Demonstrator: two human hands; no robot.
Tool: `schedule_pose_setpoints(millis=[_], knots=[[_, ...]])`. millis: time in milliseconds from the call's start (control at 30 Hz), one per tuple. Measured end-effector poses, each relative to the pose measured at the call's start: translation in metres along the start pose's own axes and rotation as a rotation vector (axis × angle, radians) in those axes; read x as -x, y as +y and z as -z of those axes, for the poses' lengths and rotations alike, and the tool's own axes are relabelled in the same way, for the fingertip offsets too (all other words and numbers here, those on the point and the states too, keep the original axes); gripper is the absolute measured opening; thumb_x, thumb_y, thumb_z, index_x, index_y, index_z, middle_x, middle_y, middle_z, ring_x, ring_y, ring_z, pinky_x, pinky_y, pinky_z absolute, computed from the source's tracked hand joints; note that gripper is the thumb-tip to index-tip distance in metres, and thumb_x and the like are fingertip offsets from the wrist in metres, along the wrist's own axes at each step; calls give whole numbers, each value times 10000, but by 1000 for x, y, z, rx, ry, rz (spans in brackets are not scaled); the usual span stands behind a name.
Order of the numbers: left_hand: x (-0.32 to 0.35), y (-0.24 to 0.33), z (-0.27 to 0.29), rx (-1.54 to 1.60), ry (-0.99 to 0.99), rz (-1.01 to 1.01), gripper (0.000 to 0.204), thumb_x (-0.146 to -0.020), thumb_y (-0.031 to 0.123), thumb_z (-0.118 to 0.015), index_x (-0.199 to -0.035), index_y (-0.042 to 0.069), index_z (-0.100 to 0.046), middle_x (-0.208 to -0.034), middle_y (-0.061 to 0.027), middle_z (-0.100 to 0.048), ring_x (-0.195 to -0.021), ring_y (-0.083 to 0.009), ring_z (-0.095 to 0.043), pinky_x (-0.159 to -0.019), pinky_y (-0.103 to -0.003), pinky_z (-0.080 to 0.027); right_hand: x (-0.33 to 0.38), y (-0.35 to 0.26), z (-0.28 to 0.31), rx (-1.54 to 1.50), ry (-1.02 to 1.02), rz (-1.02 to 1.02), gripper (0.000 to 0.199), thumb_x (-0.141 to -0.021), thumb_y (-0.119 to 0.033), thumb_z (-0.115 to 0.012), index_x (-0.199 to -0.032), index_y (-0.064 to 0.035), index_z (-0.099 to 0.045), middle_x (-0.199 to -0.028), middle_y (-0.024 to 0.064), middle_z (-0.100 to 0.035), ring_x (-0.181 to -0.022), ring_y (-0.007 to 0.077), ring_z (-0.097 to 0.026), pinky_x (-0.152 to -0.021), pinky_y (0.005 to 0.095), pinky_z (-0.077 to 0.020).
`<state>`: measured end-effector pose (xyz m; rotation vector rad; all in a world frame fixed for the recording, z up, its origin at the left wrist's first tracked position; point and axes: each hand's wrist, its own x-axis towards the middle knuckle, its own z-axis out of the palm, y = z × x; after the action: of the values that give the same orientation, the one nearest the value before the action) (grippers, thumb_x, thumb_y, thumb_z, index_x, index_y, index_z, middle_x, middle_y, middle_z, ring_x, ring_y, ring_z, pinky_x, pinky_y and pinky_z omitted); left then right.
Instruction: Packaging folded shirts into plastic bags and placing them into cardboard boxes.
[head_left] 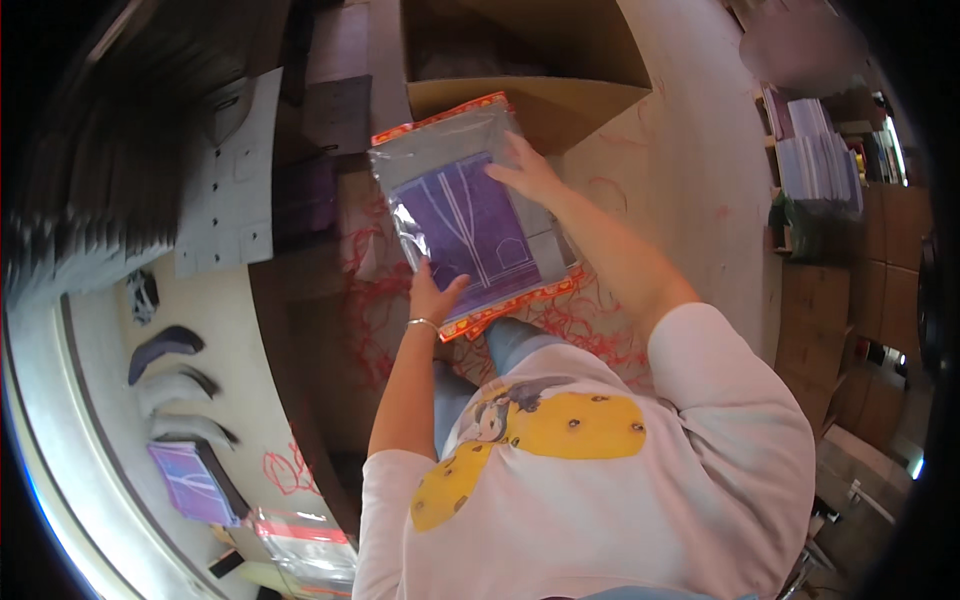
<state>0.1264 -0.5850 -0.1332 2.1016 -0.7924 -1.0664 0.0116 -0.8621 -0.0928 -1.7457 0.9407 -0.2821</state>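
Note:
A clear plastic packet (517,232) with orange-red patterned edges is tilted in front of me, above my knees. Inside it are a purple card (440,225) printed with a garment drawing and, behind it, something folded and grey. At its lower left edge my left hand (433,293) grips the packet, thumb on the front. My right hand (530,176) holds the upper right side, thumb and forefinger spread over the plastic; its other fingers are partly hidden.
A large open cardboard box (530,100) stands just beyond the packet. Red string (610,340) litters the floor. Grey shirt-like garments (225,180) hang at left, above a surface with purple cards (195,480) and curved dark pieces (165,350). Stacked cartons (812,310) line the right.

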Motion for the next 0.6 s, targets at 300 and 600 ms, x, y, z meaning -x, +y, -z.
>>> schedule_pose_setpoints(millis=[300,600], knots=[[-114,-74,5,865,-103,448,688,-809,437,-678,-1322,52,-431,-1259,-104,-519,-1140,-256,-515,-965,-405,-427,-15,165,46,-261,-15,-494,1179,-720,-808,-461,-1466,14,-62,-1515,204,-163,-1402,313,-181,-1131,381,-175],[-153,-81,3,925,-192,550,804,-789,631,-578,-1370,105,-397,-1303,-96,-513,-1182,-289,-501,-1001,-448,-405,-8,197,23,-718,-156,-604,872,-872,-724,-283,-1428,-54,-332,-1425,106,-391,-1304,220,-362,-1097,341,-220]])
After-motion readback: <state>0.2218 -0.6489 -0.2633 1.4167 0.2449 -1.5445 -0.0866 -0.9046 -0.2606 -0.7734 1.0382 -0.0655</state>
